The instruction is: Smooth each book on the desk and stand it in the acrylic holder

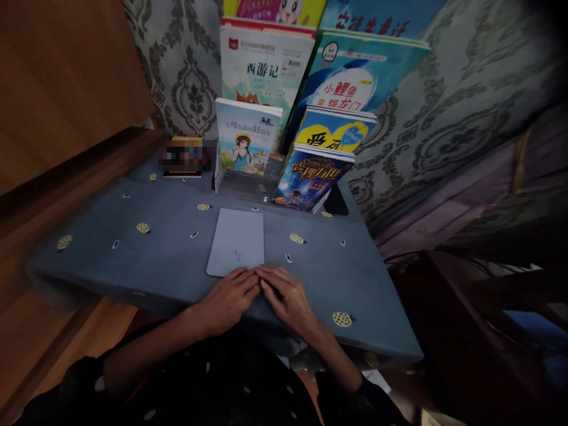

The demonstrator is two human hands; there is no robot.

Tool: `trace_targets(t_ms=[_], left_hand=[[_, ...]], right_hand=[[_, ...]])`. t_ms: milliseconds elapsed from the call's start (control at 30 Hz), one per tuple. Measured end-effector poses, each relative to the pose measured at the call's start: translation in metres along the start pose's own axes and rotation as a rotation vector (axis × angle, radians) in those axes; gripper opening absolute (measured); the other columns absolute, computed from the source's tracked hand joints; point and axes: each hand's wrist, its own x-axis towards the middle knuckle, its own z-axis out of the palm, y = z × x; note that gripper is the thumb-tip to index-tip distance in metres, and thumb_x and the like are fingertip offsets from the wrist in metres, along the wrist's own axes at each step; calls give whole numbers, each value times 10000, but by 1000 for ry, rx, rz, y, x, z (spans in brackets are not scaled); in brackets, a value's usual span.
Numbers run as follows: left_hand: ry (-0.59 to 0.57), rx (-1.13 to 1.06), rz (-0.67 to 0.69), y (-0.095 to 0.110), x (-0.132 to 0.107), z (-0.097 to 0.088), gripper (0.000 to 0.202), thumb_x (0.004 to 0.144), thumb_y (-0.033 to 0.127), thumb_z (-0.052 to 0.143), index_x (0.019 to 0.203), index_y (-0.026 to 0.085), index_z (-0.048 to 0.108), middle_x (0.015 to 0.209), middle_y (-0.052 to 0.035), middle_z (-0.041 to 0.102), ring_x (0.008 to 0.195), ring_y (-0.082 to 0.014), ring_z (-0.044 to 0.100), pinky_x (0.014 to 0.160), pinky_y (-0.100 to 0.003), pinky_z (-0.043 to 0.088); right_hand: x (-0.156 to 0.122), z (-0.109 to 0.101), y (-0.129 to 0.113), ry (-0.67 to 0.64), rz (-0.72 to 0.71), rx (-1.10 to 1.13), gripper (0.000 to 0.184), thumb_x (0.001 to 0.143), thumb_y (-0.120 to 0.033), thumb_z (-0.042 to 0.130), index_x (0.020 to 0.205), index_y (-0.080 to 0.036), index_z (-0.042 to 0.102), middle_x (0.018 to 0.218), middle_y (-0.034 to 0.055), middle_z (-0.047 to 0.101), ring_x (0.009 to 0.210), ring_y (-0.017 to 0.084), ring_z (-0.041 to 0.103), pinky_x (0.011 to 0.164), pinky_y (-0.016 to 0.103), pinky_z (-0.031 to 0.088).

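Note:
A thin, flat, pale grey notebook-like rectangle [239,239] with small dark print near its lower edge lies on the blue-grey tablecloth [168,254]. My left hand [233,299] rests palm down at the table's front edge, its fingers by the lower edge of the grey rectangle. Beside it lies my right hand [286,296], also palm down, its fingers stretched toward the left. The fingertips of both hands meet near the rectangle's lower right corner. I see nothing held in either hand; the undersides of the palms are hidden.
Behind the rectangle, several upright picture books stand in tiers, among them a white-topped book [248,139] and a dark blue book [313,177] in a clear holder. A small blurred-out item [184,157] lies at back left. A dark flat object [336,200] sits behind the books at right.

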Motion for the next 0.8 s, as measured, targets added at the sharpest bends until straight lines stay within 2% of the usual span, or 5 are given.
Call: trace_targets(t_ms=[200,333,500,633,800], left_hand=[[28,40,2,0,-4,-1,394,953,95,404,1335,89,502,1350,-146,586,1353,-230,461,1141,-403,340],[17,71,-13,1,-5,-5,431,964,93,381,1387,101,462,1378,-129,570,1337,-226,471,1119,-400,346],[1,107,-6,4,1,-11,410,973,134,429,1380,140,475,1356,-111,581,1296,-222,495,1072,-369,358],[3,147,-12,6,7,-11,393,972,164,462,1364,146,488,1292,-106,605,1227,-228,523,1016,-371,379],[61,191,-67,11,12,-7,306,968,171,489,1267,162,554,1203,-92,629,1110,-217,558,952,-369,411]], right_hand=[[11,3,9,-54,-56,-39,317,985,-205,447,1212,-216,668,1106,97,712,1082,217,644,951,415,549],[43,7,29,-160,-55,-184,316,975,-205,454,1211,-192,663,1211,116,670,1169,239,594,1008,457,502],[104,26,43,-312,-2,-416,374,988,-227,452,1341,-195,571,1426,137,532,1346,292,451,1116,603,324],[143,49,39,-361,-97,-495,381,1016,-305,428,1382,-260,525,1465,121,494,1392,288,389,1146,670,166],[163,59,43,-401,-151,-458,370,1031,-339,394,1368,-271,530,1459,88,496,1339,237,433,1122,528,302]])
